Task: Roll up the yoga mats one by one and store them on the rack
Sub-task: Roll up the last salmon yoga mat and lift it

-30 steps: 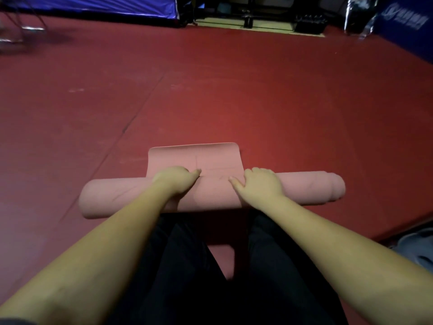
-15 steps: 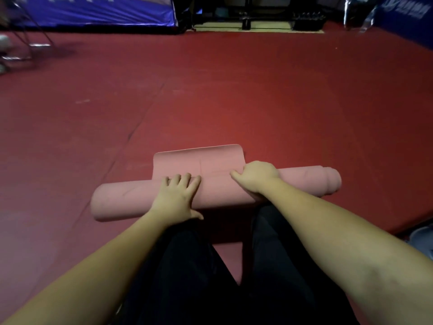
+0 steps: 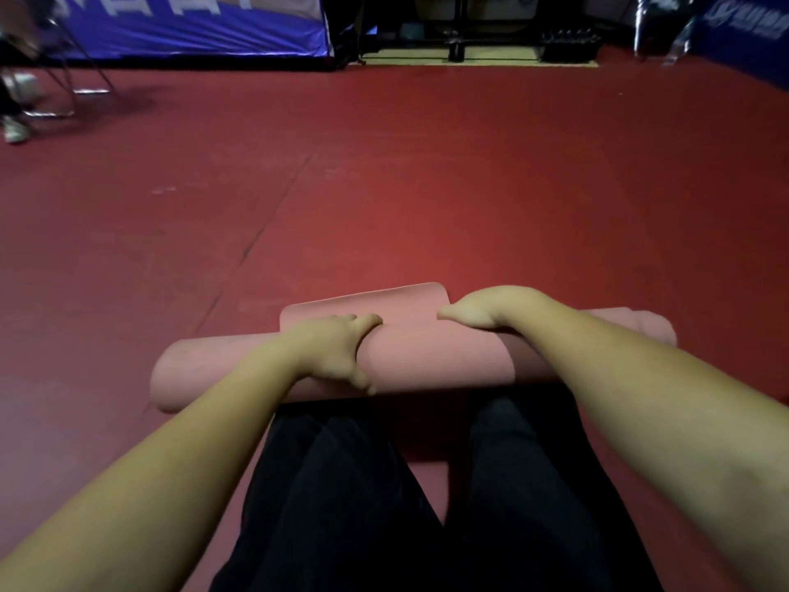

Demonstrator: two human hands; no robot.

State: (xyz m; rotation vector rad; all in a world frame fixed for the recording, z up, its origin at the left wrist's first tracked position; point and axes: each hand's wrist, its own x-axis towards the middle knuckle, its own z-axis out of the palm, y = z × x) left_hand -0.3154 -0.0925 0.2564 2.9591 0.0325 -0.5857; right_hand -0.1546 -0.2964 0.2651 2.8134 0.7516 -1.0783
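Note:
A pink yoga mat (image 3: 427, 356) lies across the red floor just ahead of my knees, rolled into a thick tube. Only a short flat flap (image 3: 384, 303) still sticks out on its far side. My left hand (image 3: 337, 348) grips the roll left of centre, with the fingers over the top and the thumb down the near side. My right hand (image 3: 491, 307) hooks over the top right of centre, its fingers curled down the far side and hidden. The rack is not in view.
Red floor (image 3: 427, 185) stretches ahead. A blue banner (image 3: 192, 23) stands at the back left, with chair legs (image 3: 64, 79) and a person's shoe (image 3: 15, 130) at the far left. Dark gym equipment (image 3: 568, 40) sits at the back. My black trouser legs (image 3: 384, 484) fill the foreground.
The roll has turned further away from me and the flat flap is shorter. Both hands have shifted their hold, and the right one now reaches over the top.

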